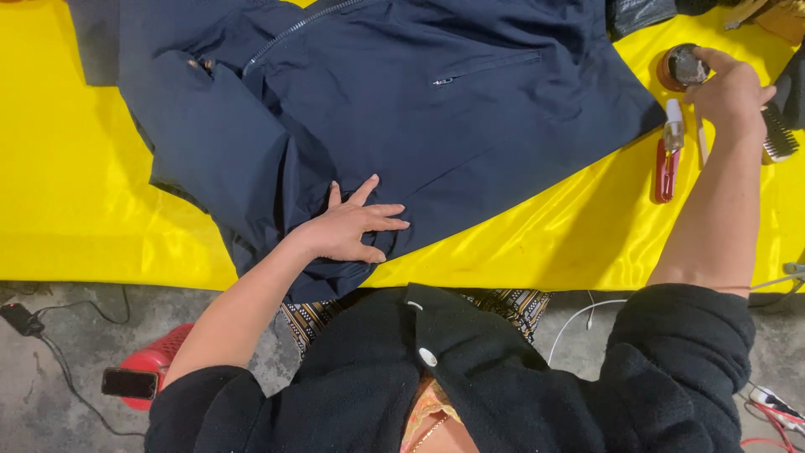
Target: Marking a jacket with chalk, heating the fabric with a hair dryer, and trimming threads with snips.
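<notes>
A dark navy zip jacket (402, 101) lies spread on a bright yellow cloth (75, 210). My left hand (352, 225) rests flat on the jacket's lower hem, fingers spread, holding nothing. My right hand (731, 91) reaches to the far right and touches a small round brown tin (681, 67); whether its fingers grip the tin is unclear. Just below that hand lie a small white-capped bottle (673, 124) and red snips (667, 172).
A dark brush (780, 138) lies at the right edge beside my right hand. On the grey floor near me are a red stool (155, 362) with a black phone (129, 382), black cables (59, 335) at left and white cables (579, 319) at right.
</notes>
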